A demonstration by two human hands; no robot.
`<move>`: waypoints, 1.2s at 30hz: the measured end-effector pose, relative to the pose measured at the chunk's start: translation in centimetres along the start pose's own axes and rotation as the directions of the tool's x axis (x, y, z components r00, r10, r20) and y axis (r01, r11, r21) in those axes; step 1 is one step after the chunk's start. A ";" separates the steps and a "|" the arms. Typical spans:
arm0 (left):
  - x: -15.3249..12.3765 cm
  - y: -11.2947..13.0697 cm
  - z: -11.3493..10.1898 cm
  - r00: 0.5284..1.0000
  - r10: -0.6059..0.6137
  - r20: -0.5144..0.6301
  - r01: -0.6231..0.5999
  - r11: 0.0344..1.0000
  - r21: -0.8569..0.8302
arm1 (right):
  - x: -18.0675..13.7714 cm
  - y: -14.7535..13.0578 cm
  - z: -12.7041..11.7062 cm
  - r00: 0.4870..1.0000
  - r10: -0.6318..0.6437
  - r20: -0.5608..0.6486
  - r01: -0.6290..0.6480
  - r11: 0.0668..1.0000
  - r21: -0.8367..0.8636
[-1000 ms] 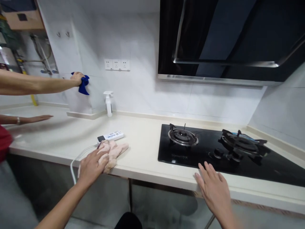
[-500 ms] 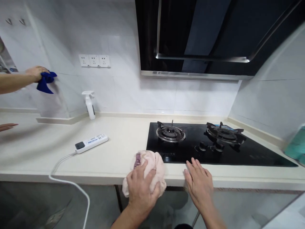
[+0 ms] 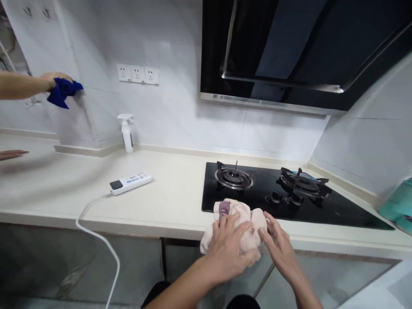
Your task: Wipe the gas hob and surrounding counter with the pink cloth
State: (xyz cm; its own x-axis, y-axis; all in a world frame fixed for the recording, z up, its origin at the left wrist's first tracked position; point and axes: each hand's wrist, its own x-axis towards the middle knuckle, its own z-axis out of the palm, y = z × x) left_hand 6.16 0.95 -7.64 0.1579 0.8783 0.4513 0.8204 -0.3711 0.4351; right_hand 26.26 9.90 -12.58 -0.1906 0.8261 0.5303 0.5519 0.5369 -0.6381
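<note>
Cloth (image 3: 241,209), in the head view, is bunched at the near edge of the counter (image 3: 174,189), by the near left part of the stove (image 3: 341,210). The left hand (image 3: 227,246) clasps it from above, fingers curled; the right hand (image 3: 280,244) touches its right side, whether pinching cannot be told. Far left, a co-worker's hand (image 3: 55,78) holds a rag (image 3: 64,91).

Bare hands (image 3: 227,246) and bare forearms (image 3: 188,285), with rounded black clothing or footwear (image 3: 243,302) at the lower edge.
</note>
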 end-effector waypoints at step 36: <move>-30.1 -15.7 0.9 0.504 -0.757 0.416 0.782 0.604 0.153 | 6.6 -3.2 2.2 0.951 -0.196 0.240 0.276 0.886 -0.373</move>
State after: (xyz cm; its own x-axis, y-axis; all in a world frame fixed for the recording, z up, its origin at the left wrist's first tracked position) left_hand -10.94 -19.41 -28.79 -0.3129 0.8488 -0.4262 0.7036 0.5086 0.4963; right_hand 21.47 14.03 -8.22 -0.4842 0.7216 0.4949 0.7387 0.6402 -0.2108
